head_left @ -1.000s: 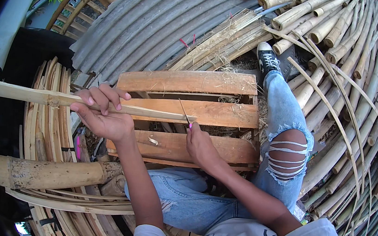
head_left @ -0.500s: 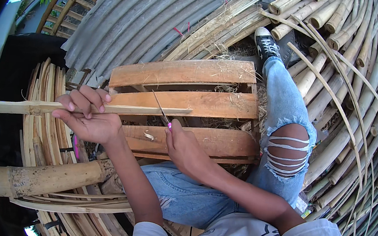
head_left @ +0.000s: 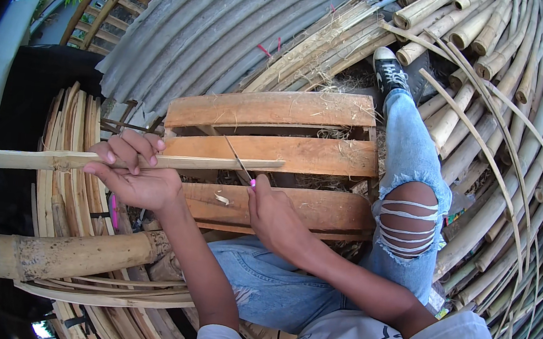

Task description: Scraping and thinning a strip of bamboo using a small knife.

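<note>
A long, pale bamboo strip [head_left: 208, 163] runs from the left edge across to above the slatted wooden bench [head_left: 274, 148]. My left hand [head_left: 140, 171] grips the strip from below, palm up, with the fingers curled over it. In my right hand [head_left: 277, 216] is a knife [head_left: 239, 158], its handle mostly hidden in the closed fist. The thin blade points up and to the left and crosses the strip a little short of its right end. A small curled shaving [head_left: 222, 199] lies on the bench's near slat.
Split bamboo strips [head_left: 79, 127] are bundled at the left, beside a thick bamboo pole [head_left: 87, 257]. Corrugated sheeting [head_left: 193, 33] lies beyond the bench. Many bamboo poles [head_left: 484, 127] are heaped at the right, with loose thin strips over them. My outstretched leg [head_left: 413, 159] borders the bench.
The whole view has shifted slightly, so bench, hands and strip appear a little farther right and lower. Both hands keep their grips, and the blade still crosses the strip near its end.
</note>
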### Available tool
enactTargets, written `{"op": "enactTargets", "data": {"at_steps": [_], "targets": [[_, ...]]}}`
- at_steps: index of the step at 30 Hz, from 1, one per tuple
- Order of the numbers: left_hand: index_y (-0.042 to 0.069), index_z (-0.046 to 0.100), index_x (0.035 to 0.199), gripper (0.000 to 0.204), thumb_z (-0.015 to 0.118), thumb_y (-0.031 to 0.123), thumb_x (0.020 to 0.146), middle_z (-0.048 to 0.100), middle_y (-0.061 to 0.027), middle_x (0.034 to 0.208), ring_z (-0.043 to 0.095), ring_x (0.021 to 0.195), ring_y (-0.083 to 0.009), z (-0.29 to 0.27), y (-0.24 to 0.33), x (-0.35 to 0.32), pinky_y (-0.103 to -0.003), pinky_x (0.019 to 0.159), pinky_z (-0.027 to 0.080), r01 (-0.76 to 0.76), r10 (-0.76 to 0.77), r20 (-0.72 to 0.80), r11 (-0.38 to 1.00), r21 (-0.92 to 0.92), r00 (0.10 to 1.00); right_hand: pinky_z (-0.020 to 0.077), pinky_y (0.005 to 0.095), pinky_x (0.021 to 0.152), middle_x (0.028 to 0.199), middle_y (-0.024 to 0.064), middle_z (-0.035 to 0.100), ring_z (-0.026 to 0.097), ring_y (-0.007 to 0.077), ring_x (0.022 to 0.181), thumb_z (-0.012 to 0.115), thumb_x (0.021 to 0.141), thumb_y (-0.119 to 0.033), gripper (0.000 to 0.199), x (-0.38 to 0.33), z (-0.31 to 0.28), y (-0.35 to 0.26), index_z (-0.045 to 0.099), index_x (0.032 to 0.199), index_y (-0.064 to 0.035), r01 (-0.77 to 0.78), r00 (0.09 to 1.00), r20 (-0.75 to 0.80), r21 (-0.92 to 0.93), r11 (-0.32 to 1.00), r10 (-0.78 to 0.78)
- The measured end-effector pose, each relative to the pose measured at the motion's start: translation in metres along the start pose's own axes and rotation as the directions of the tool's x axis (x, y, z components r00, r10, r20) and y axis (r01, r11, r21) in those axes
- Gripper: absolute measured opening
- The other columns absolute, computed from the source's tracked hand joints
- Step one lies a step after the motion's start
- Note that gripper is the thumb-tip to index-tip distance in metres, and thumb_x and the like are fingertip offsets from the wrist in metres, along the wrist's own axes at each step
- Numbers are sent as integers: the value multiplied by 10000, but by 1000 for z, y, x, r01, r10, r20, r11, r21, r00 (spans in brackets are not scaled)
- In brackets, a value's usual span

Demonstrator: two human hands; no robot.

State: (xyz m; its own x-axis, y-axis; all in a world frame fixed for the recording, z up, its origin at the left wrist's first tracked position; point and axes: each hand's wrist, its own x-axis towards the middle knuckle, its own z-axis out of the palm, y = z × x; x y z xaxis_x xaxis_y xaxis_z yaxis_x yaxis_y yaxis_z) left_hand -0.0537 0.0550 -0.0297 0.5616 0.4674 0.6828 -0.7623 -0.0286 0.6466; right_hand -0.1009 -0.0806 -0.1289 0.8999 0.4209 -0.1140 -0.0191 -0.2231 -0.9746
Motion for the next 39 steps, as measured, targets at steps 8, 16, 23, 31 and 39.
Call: {"op": "enactTargets", "data": {"at_steps": [8, 16, 23, 31, 39], "targets": [[156, 364, 743, 380, 343, 478, 944, 214, 32, 505, 265, 441, -94, -5, 2, 0, -247, 461, 331, 19, -19, -29, 1000, 3, 999, 420, 548, 582, 620, 312, 533, 535, 504, 657, 396, 922, -129, 181, 3, 4, 16, 370, 878, 44, -9, 1000, 1, -42, 999, 9], [147, 363, 757, 391, 313, 485, 948, 223, 27, 497, 270, 425, -99, -11, 0, 0, -258, 432, 338, 3, -3, -49, 1000, 3, 999, 386, 572, 605, 613, 313, 518, 518, 515, 661, 385, 936, -152, 200, 5, 6, 24, 368, 870, 35, -19, 1000, -6, -16, 1000, 19], [138, 368, 766, 408, 288, 494, 949, 228, 25, 497, 278, 427, -100, 7, 1, -3, -270, 445, 383, 11, -11, -6, 1000, -3, 1000, 377, 503, 496, 559, 290, 476, 525, 471, 596, 411, 928, -111, 160, 9, 14, 104, 381, 877, 38, -53, 991, -130, -302, 952, 15], [127, 381, 786, 415, 259, 487, 955, 223, 20, 494, 264, 409, -112, 8, -2, -3, -302, 430, 398, 15, 0, 133, 994, -112, 991, 401, 558, 553, 607, 339, 502, 521, 520, 652, 389, 928, -127, 201, 4, 4, 61, 390, 857, 62, -54, 996, -74, -68, 996, 49], [128, 374, 774, 404, 264, 470, 959, 234, 20, 497, 250, 404, -104, 0, 2, -4, -275, 402, 354, 24, -7, 115, 989, -146, 993, 366, 533, 586, 663, 324, 510, 510, 496, 687, 384, 939, -155, 224, 2, 8, 34, 386, 877, 60, -64, 996, -53, 34, 997, 66]]}}
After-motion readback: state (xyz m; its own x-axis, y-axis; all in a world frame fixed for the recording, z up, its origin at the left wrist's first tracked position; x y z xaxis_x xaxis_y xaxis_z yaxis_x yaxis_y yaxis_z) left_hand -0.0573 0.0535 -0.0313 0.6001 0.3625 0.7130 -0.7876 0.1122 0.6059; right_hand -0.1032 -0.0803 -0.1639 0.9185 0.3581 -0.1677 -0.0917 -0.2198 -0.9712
